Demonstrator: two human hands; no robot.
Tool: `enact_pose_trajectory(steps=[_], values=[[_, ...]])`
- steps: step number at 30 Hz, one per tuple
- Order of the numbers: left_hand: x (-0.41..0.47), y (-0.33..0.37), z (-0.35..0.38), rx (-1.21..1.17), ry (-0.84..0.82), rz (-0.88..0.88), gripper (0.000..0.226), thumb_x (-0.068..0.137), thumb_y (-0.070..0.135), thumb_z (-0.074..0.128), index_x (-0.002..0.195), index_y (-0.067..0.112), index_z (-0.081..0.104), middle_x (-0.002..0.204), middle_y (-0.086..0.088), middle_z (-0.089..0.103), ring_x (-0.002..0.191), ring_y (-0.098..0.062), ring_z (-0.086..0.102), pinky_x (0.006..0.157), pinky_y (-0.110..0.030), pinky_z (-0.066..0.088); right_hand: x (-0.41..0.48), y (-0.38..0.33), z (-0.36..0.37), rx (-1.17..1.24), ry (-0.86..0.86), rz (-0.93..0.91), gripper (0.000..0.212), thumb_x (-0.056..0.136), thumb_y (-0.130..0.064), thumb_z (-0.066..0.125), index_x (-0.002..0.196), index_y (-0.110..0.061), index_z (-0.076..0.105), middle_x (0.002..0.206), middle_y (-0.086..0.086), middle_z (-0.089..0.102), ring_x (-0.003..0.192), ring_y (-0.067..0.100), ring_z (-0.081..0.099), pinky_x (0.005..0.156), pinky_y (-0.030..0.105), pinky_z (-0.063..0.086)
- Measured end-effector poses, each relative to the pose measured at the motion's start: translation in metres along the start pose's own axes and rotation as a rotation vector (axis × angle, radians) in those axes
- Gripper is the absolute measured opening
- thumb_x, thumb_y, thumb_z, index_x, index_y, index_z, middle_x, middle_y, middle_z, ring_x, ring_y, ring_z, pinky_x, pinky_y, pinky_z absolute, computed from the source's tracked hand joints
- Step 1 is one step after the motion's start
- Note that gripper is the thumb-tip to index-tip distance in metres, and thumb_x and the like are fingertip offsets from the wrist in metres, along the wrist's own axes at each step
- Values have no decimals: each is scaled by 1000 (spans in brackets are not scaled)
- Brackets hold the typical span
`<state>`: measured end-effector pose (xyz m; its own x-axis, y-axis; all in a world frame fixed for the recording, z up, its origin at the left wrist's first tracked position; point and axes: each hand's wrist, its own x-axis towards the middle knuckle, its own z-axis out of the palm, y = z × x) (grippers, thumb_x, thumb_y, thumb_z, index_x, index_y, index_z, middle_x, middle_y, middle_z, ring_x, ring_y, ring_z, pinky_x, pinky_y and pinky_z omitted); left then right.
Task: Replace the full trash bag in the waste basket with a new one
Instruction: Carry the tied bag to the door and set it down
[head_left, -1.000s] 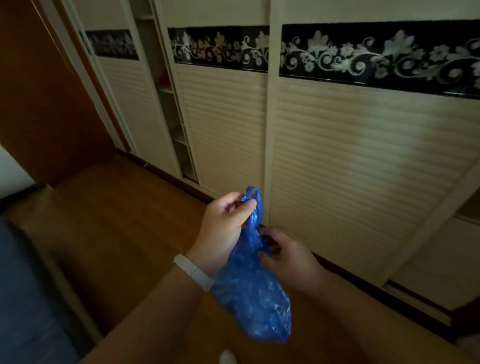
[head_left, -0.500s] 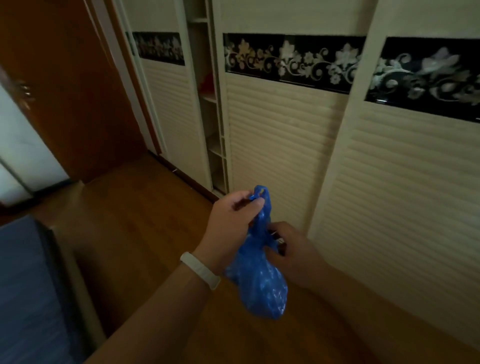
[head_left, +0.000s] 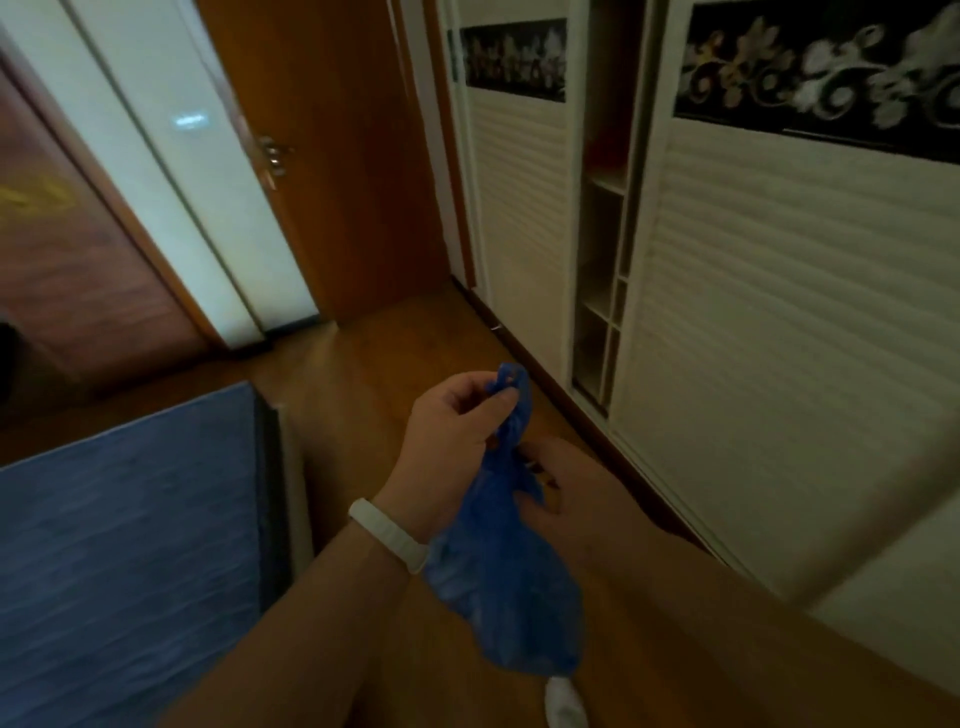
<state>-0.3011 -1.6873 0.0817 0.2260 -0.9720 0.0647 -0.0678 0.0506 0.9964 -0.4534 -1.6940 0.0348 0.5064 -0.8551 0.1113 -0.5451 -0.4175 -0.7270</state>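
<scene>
Over wooden floor (head_left: 363, 405) hangs a crinkled, bulging blue trash bag (head_left: 498, 587).

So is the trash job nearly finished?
Partly. The bulging blue plastic trash bag is already out of any basket: the left hand pinches its gathered top and the right hand grips its neck. No waste basket or new bag shows, so fitting a fresh one is left.

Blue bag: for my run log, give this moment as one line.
blue bag: hangs above floor | left hand: pinches its top | right hand: holds its neck | waste basket: not in view
</scene>
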Motion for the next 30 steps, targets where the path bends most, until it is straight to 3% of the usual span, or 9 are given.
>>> enact_pose_trajectory(steps=[4, 7, 11, 14, 18, 27, 30], values=[[64, 6, -24, 29, 104, -24, 11, 92, 14, 62, 87, 18, 71, 87, -15, 69, 90, -41, 66, 84, -61, 53, 86, 6, 4, 19, -81, -83, 41, 93, -24, 59, 133, -20, 50, 131, -2, 54, 117, 16, 53, 100, 35, 45], [107, 11, -44, 30, 167, -10, 12, 92, 14, 62, 87, 19, 72, 93, -20, 70, 93, -45, 65, 85, -62, 53, 151, 0, 2, -25, -314, -201, 32, 102, -17, 44, 132, -4, 47, 132, 9, 52, 120, 23, 50, 101, 22, 37], [151, 14, -74, 28, 246, -5, 14, 92, 13, 63, 83, 21, 71, 89, -16, 69, 94, -44, 65, 82, -49, 54, 215, -7, 11, 58, -252, -182, 30, 98, -21, 54, 125, -8, 54, 123, 9, 59, 110, 23, 57, 96, 38, 47], [182, 11, -99, 17, 288, 7, 18, 91, 12, 63, 80, 24, 71, 80, -3, 70, 83, -30, 67, 74, -40, 54, 255, -14, 23, 40, -297, -245, 30, 99, -26, 52, 127, -14, 52, 123, 4, 58, 109, 18, 57, 95, 38, 48], [224, -4, -136, -18, 317, -16, 22, 91, 10, 62, 79, 25, 71, 79, -1, 69, 79, -20, 65, 66, -27, 53, 307, -19, 47, 70, -270, -258, 24, 98, -26, 53, 119, -16, 55, 113, 3, 61, 100, 19, 59, 87, 43, 52], [356, -42, -252, -67, 253, -24, 17, 92, 12, 62, 80, 21, 71, 79, -5, 66, 77, -22, 62, 69, -36, 52, 456, -48, 122, 42, -273, -188, 24, 97, -20, 54, 114, -4, 59, 110, 15, 63, 99, 30, 59, 87, 47, 49], [402, -45, -298, -74, 226, -23, 13, 92, 14, 61, 84, 19, 70, 81, -6, 67, 79, -24, 63, 72, -38, 52, 511, -65, 146, 47, -263, -191, 26, 95, -27, 55, 118, -16, 57, 113, 3, 61, 101, 19, 59, 88, 45, 51]])
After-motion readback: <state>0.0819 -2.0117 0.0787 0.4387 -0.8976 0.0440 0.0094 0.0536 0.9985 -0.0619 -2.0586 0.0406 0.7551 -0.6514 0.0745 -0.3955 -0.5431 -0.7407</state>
